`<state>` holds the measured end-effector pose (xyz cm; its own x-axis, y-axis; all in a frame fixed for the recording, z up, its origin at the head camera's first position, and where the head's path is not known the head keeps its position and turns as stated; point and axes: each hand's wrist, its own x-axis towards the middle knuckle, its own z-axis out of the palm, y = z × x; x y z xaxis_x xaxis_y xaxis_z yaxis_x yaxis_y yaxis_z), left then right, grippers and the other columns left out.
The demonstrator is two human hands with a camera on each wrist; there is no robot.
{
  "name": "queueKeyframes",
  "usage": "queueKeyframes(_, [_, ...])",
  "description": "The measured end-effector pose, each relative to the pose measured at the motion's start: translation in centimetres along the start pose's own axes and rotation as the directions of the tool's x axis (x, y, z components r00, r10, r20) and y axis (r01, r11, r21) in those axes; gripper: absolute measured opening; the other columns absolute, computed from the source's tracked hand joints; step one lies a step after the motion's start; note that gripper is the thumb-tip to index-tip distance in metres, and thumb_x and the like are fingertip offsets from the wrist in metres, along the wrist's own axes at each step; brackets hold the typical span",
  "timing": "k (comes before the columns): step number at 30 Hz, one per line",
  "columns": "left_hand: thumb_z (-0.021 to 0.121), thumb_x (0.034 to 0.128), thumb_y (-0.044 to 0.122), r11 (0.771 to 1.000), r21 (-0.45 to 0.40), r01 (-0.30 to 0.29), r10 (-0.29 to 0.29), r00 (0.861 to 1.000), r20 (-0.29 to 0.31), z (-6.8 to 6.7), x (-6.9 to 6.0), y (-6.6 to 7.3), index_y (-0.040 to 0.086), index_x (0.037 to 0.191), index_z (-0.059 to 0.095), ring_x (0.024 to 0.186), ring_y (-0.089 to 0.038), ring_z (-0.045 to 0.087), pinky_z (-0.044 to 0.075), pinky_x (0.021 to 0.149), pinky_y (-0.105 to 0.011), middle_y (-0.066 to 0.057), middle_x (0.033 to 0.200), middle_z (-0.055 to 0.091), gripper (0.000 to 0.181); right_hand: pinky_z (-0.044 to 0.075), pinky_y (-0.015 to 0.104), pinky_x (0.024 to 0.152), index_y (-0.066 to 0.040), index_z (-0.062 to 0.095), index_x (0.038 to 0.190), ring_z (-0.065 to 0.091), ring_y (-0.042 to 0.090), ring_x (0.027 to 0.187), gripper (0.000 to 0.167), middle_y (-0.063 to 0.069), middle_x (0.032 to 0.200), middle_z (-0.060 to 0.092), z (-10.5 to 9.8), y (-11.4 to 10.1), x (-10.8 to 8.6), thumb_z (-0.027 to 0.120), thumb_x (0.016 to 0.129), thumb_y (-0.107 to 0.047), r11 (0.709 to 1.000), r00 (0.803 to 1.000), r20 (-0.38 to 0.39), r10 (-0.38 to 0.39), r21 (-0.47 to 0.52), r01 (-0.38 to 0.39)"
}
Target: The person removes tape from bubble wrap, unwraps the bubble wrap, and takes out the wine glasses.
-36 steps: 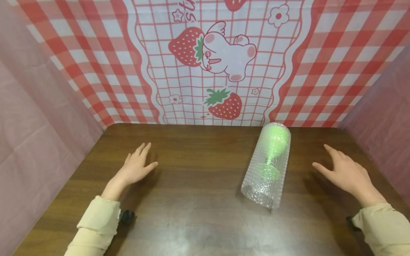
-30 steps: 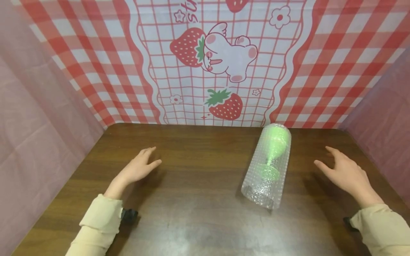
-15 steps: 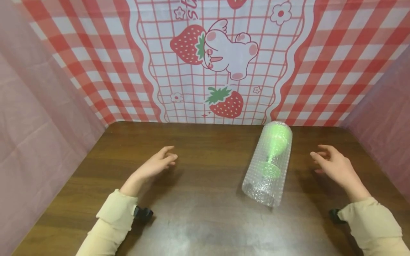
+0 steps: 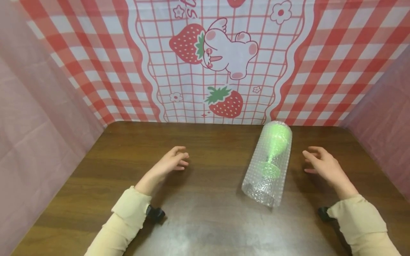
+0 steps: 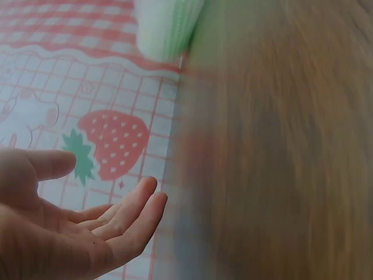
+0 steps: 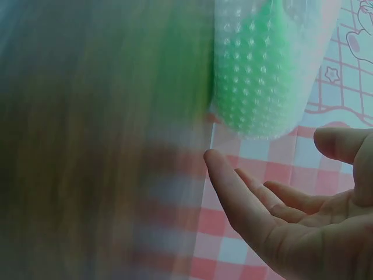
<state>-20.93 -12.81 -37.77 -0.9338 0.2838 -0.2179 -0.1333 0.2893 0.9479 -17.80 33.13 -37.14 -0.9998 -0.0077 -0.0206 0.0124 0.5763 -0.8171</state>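
A light green goblet (image 4: 276,142) shows through the clear bubble wrap (image 4: 256,188) rolled around it. The wrapped bundle lies toward the right on the brown table, its goblet's cup end at the back and a hollow sleeve of wrap nearest me. My left hand (image 4: 171,161) hovers well to the bundle's left, fingers loosely bent, holding nothing. On the other side, closer to the bundle but apart from it, my right hand (image 4: 323,165) is relaxed too and holds nothing. In the right wrist view the bubble wrap (image 6: 256,76) appears just beyond my fingers.
Behind the brown wooden table (image 4: 205,220) hangs a red and white checked cloth (image 4: 105,53) with strawberry prints. Pink curtains (image 4: 38,124) flank both sides. Each wrist carries a black camera mount (image 4: 156,214) near the cuff.
Both hands have moved inward toward the bundle, the left to the right and the right to the left. Their fingers have bent a little more. The wrapped goblet stays put.
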Motion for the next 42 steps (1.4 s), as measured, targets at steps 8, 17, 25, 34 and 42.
queueKeyframes(8, [0.044,0.0930,0.019,0.999,-0.038,0.018,-0.016,0.998,0.053,2.9,0.9,0.2,-0.002,0.137,0.028,0.103,-0.035,0.058,0.051,0.083,-0.037,-0.026,0.124,0.049,0.052,0.055,0.031,0.070,0.012,0.014,0.137,0.055,0.003,0.092,0.078,0.032,0.132,0.031,1.3,2.0,2.3,0.042,0.092,-0.046,0.988,0.996,0.013,0.083,0.129,-0.084])
queueKeyframes(17, [0.043,0.0939,0.018,0.998,-0.051,0.030,-0.023,0.991,0.131,5.7,1.5,0.6,-0.002,0.135,0.031,0.100,-0.033,0.059,0.052,0.080,-0.037,-0.024,0.123,0.051,0.047,0.055,0.031,0.072,0.012,0.012,0.137,0.052,0.015,0.101,0.083,0.034,0.134,0.027,2.5,1.0,2.4,0.040,0.091,-0.051,0.986,0.996,0.053,0.078,0.142,-0.085])
queueKeyframes(25, [0.040,0.0953,0.018,0.997,-0.068,0.022,-0.007,0.978,0.207,7.7,1.8,1.6,-0.003,0.136,0.031,0.102,-0.034,0.058,0.053,0.080,-0.037,-0.024,0.125,0.050,0.047,0.054,0.035,0.075,0.015,0.005,0.136,0.052,0.023,0.101,0.077,0.035,0.133,0.021,2.9,-0.9,1.8,0.034,0.095,-0.043,0.978,0.993,0.100,0.062,0.194,-0.080])
queueKeyframes(34, [0.044,0.0946,0.020,0.995,-0.102,0.019,0.009,0.963,0.270,10.4,2.1,2.9,-0.002,0.135,0.032,0.103,-0.035,0.057,0.052,0.081,-0.039,-0.024,0.124,0.051,0.048,0.054,0.032,0.077,0.013,-0.001,0.138,0.036,0.042,0.116,0.081,0.036,0.139,0.012,3.3,-1.8,1.8,0.030,0.095,-0.047,0.970,0.985,0.152,0.084,0.214,-0.116])
queueKeyframes(42, [0.049,0.0923,0.020,0.995,-0.093,0.037,-0.007,0.954,0.300,11.9,2.2,2.7,-0.002,0.134,0.034,0.100,-0.034,0.059,0.053,0.079,-0.039,-0.023,0.123,0.052,0.050,0.054,0.033,0.076,0.011,-0.008,0.138,0.033,0.045,0.119,0.083,0.036,0.140,0.006,3.6,-1.9,1.6,0.031,0.095,-0.047,0.963,0.978,0.184,0.102,0.230,-0.144])
